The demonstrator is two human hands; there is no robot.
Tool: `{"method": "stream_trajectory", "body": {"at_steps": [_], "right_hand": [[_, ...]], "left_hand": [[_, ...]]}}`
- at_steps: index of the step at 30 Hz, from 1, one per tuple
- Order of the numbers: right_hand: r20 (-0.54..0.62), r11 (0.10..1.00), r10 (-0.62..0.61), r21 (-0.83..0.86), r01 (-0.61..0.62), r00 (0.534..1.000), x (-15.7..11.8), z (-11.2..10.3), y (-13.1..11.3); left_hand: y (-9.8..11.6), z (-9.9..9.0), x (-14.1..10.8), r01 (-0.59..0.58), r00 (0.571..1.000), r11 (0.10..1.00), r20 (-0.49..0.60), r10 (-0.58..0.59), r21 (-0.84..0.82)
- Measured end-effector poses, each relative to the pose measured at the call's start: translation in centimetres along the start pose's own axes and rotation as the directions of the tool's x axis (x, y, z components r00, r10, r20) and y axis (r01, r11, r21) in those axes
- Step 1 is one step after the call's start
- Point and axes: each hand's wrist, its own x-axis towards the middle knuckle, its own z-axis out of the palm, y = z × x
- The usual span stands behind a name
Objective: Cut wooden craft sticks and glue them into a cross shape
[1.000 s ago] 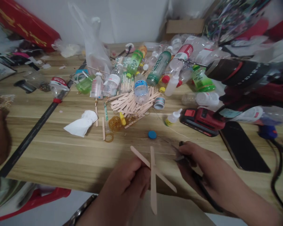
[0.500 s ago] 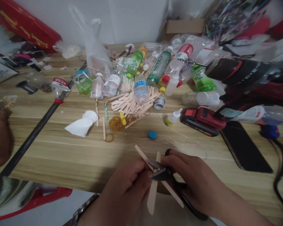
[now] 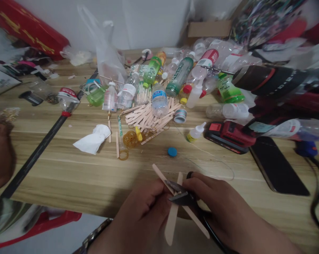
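Note:
My left hand point(image 3: 148, 204) is closed on two crossed wooden craft sticks point(image 3: 171, 225), pinching them near where they cross. In my right hand point(image 3: 214, 201) are black-handled scissors point(image 3: 183, 198), their blades parted around the crossing of the sticks. One stick slants from upper left to lower right; the other leans from the top down to the lower left. What lies between the blades at the crossing is too small to make out. A blue bottle cap point(image 3: 172, 151) lies on the table just beyond my hands.
Plastic bottles point(image 3: 180, 76) and a heap of craft sticks point(image 3: 140, 116) cover the table's back. Rubber bands point(image 3: 130, 139), a glue bottle point(image 3: 195, 132) and a tissue point(image 3: 93, 139) lie nearer. At right are a power drill point(image 3: 254, 120) and a phone point(image 3: 278, 165). Another person's hand point(image 3: 0, 155) is at left.
Almost nothing differs. A tiny fleck now shows on the table near the rubber bands. The scissors stay at the crossing, and both hands keep their hold.

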Motion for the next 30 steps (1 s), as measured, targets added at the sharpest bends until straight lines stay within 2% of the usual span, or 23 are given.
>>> {"method": "stream_trajectory", "body": {"at_steps": [6, 14, 18, 24, 30], "right_hand": [[-0.048, 0.999, -0.041, -0.023, 0.04, 0.998, 0.1, 0.5, 0.0], [-0.082, 0.995, -0.055, -0.086, 0.048, 0.995, 0.1, 0.5, -0.3], [-0.084, 0.994, -0.057, -0.094, 0.049, 0.995, 0.3, 0.5, -0.4], [-0.148, 0.99, -0.087, -0.121, 0.07, 0.985, 0.1, 1.6, 0.1], [-0.158, 0.981, -0.124, -0.169, 0.097, 0.98, -0.1, 1.6, -0.2]], "left_hand": [[-0.4, 0.1, 0.0, -0.017, 1.0, 0.998, 0.005, 0.017, -0.062], [-0.3, 0.2, -0.1, -0.07, 0.998, 0.997, -0.007, 0.07, -0.041], [-0.7, 0.2, -0.2, -0.051, 0.999, 0.997, -0.011, 0.05, -0.056], [-1.1, 0.2, -0.3, -0.047, 0.999, 0.991, 0.012, 0.049, -0.122], [-1.7, 0.3, -0.3, -0.015, 1.0, 0.995, 0.007, 0.016, -0.095]]}}
